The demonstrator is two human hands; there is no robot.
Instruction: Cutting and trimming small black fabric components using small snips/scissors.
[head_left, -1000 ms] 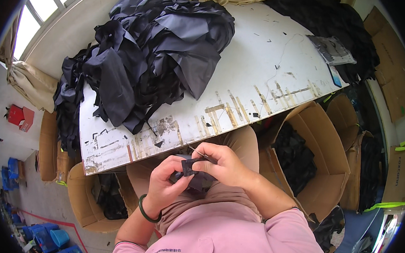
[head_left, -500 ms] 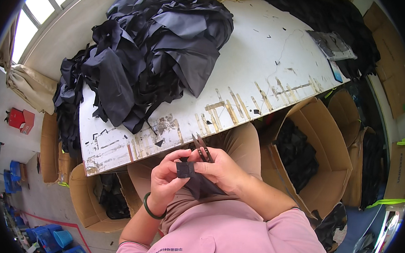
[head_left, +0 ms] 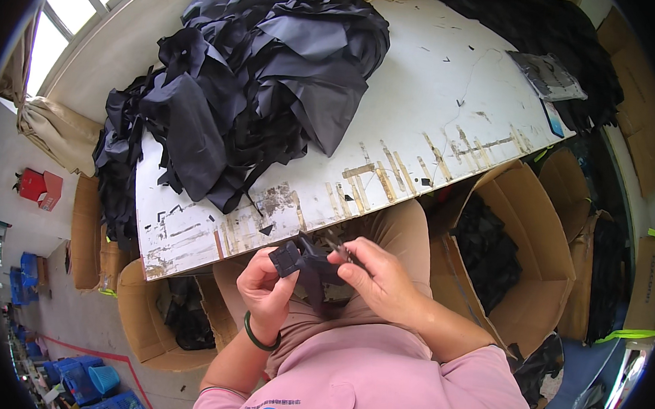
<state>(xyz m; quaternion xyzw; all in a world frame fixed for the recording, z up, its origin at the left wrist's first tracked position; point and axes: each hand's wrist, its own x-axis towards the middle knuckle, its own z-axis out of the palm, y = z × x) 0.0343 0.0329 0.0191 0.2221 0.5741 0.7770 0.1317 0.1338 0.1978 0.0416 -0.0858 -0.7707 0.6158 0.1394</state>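
Above my lap, my left hand pinches a black fabric piece by a stitched square patch, which faces up. The rest of the fabric hangs down between my hands. My right hand is closed round a small pair of dark thread snips, their tips pointing up and left toward the table edge. The right fingers lie close to the loose fabric; whether they touch it I cannot tell. A large heap of black fabric pieces covers the left side of the white table.
Cardboard boxes with black fabric stand under the table, one at the left and a larger one at the right. More black fabric and a clear plastic packet lie at the far right. Blue baskets stand lower left.
My hands have moved apart, the right one rightward with the snips. The square patch has tilted and risen slightly in my left fingers, and the fabric below it has opened out.
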